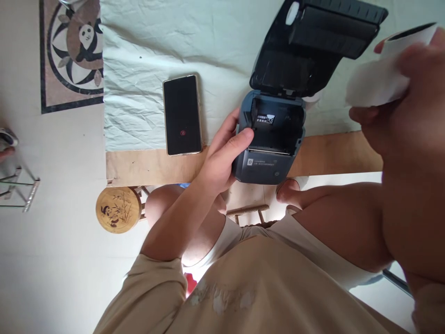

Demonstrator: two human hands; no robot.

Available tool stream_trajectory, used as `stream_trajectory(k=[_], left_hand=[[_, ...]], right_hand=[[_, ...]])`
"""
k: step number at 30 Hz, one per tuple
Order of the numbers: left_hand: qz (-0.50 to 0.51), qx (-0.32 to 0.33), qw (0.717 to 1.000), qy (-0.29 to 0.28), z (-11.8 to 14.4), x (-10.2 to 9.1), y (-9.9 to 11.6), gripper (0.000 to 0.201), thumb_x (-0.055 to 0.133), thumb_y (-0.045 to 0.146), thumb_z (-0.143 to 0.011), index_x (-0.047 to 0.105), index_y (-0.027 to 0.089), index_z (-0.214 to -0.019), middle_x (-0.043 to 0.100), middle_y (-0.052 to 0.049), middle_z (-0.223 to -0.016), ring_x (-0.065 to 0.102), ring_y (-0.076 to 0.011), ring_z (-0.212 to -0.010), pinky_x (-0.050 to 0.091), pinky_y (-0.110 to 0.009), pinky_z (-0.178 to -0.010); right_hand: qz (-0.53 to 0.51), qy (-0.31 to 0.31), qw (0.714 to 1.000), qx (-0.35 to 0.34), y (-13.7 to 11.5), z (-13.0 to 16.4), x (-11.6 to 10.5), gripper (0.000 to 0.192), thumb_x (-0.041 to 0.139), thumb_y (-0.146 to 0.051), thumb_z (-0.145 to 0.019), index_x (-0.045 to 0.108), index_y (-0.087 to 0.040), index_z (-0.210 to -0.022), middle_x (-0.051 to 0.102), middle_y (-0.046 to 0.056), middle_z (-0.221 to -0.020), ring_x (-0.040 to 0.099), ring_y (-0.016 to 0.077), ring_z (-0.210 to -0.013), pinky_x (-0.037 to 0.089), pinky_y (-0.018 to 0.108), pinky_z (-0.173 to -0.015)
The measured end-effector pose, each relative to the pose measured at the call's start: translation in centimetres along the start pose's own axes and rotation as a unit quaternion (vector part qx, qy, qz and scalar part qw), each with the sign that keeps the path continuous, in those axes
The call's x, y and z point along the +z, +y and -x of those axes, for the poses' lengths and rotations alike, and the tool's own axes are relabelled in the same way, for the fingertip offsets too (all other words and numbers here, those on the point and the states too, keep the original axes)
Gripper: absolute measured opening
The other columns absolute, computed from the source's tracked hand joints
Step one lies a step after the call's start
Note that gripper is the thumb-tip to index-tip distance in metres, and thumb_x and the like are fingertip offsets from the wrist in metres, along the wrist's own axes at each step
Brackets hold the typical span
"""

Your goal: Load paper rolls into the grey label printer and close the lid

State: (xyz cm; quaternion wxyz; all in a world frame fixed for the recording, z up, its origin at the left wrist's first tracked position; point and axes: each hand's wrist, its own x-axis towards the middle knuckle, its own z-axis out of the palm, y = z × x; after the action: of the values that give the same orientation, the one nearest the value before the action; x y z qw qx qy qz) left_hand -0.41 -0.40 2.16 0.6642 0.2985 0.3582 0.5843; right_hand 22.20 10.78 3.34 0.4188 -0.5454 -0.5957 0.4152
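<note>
A dark grey label printer (269, 160) stands at the front edge of the table with its lid (313, 46) swung up and back, so its paper bay lies bare. My left hand (224, 155) grips the printer's left side, thumb hooked on the bay's rim. My right hand (399, 93) is raised close to the camera at the right, above and right of the printer, and holds a white paper roll (382, 74).
A black phone (182, 115), screen dark, lies on the pale cloth (139, 69) left of the printer. The wooden table edge (146, 164) runs along the front. A round bamboo stool (118, 208) stands below it, and a panda floor rug (73, 51) lies at the upper left.
</note>
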Motion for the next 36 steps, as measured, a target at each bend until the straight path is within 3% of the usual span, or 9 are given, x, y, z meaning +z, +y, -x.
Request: stream_trajectory(k=[4,8,10,14,21,25,28,32,36], left_hand=[[-0.006,-0.014,1.0,0.014,0.1,0.1,0.2,0.023,0.055,0.03,-0.093,0.062,0.025,-0.114,0.069,0.0,-0.101,0.069,-0.0191,-0.113,0.058,-0.023,-0.075],[0.011,-0.008,1.0,0.002,-0.1,-0.2,-0.1,0.026,0.063,0.037,-0.089,0.063,0.025,-0.112,0.069,0.0,-0.099,0.071,-0.0209,-0.108,0.057,-0.024,-0.072],[0.012,-0.001,1.0,-0.007,-0.2,-0.4,-0.3,0.027,0.065,0.042,-0.087,0.064,0.027,-0.11,0.069,0.0,-0.098,0.071,-0.0212,-0.108,0.058,-0.024,-0.07],[0.007,0.004,1.0,-0.012,-0.3,-0.6,-0.5,0.026,0.063,0.04,-0.088,0.064,0.027,-0.111,0.07,0.001,-0.098,0.072,-0.0206,-0.108,0.058,-0.025,-0.069],[-0.009,-0.012,1.0,-0.003,-0.3,-0.6,-0.4,0.032,0.066,0.045,-0.085,0.062,0.029,-0.112,0.071,0.0,-0.102,0.07,-0.0232,-0.11,0.058,-0.027,-0.07],[-0.013,-0.002,1.0,-0.004,-0.3,-0.5,-0.3,0.03,0.064,0.042,-0.087,0.062,0.027,-0.113,0.07,-0.001,-0.103,0.07,-0.0222,-0.109,0.058,-0.027,-0.072],[-0.011,0.004,1.0,-0.001,-0.2,-0.4,-0.3,0.026,0.061,0.042,-0.088,0.062,0.026,-0.109,0.071,-0.001,-0.102,0.07,-0.0216,-0.111,0.059,-0.026,-0.074],[0.023,0.005,0.999,0.026,-0.4,-0.3,-0.3,0.025,0.058,0.043,-0.088,0.061,0.026,-0.106,0.072,-0.002,-0.1,0.065,-0.0229,-0.121,0.059,-0.027,-0.078],[0.015,-0.013,0.998,0.059,-0.5,-0.3,-0.2,0.031,0.058,0.049,-0.084,0.062,0.027,-0.106,0.073,-0.005,-0.105,0.058,-0.0264,-0.131,0.058,-0.034,-0.091]], right_hand=[[0.126,0.046,0.99,-0.032,0.7,0.8,-0.2,0.025,0.059,-0.024,-0.081,0.061,-0.024,-0.106,0.055,0.0,-0.082,0.054,0.0074,-0.061,0.045,0.027,-0.054],[0.357,0.039,0.931,-0.064,0.6,1.0,-0.9,0.03,0.065,-0.026,-0.082,0.063,-0.021,-0.112,0.063,0.008,-0.113,0.061,0.0201,-0.111,0.049,0.037,-0.086],[0.358,0.042,0.93,-0.077,0.7,0.7,-1.1,0.033,0.067,-0.024,-0.079,0.064,-0.018,-0.111,0.061,0.012,-0.119,0.058,0.0245,-0.12,0.049,0.035,-0.084],[0.305,0.059,0.942,-0.127,1.2,0.3,-1.1,0.043,0.072,-0.023,-0.072,0.063,-0.021,-0.114,0.064,0.007,-0.112,0.063,0.0201,-0.105,0.047,0.034,-0.084],[0.395,0.018,0.918,0.018,0.7,0.2,-0.5,0.063,0.077,-0.029,-0.068,0.056,-0.026,-0.127,0.065,0.008,-0.117,0.062,0.0249,-0.105,0.043,0.041,-0.093],[0.337,0.062,0.919,-0.194,0.0,1.3,-0.6,0.062,0.071,-0.028,-0.07,0.056,-0.018,-0.129,0.059,0.014,-0.129,0.059,0.0292,-0.122,0.046,0.039,-0.093],[0.266,0.065,0.91,-0.312,-0.4,2.5,0.3,0.049,0.062,-0.024,-0.074,0.061,-0.019,-0.122,0.063,0.012,-0.121,0.066,0.0257,-0.107,0.049,0.035,-0.081],[0.281,-0.04,0.913,-0.292,-0.2,3.2,2.8,0.058,0.061,-0.026,-0.079,0.049,-0.02,-0.135,0.059,0.013,-0.126,0.062,0.0233,-0.115,0.054,0.036,-0.09],[0.344,-0.082,0.909,-0.222,0.2,2.6,4.4,0.055,0.06,-0.027,-0.081,0.051,-0.019,-0.134,0.055,0.015,-0.13,0.057,0.0237,-0.121,0.049,0.042,-0.105]])
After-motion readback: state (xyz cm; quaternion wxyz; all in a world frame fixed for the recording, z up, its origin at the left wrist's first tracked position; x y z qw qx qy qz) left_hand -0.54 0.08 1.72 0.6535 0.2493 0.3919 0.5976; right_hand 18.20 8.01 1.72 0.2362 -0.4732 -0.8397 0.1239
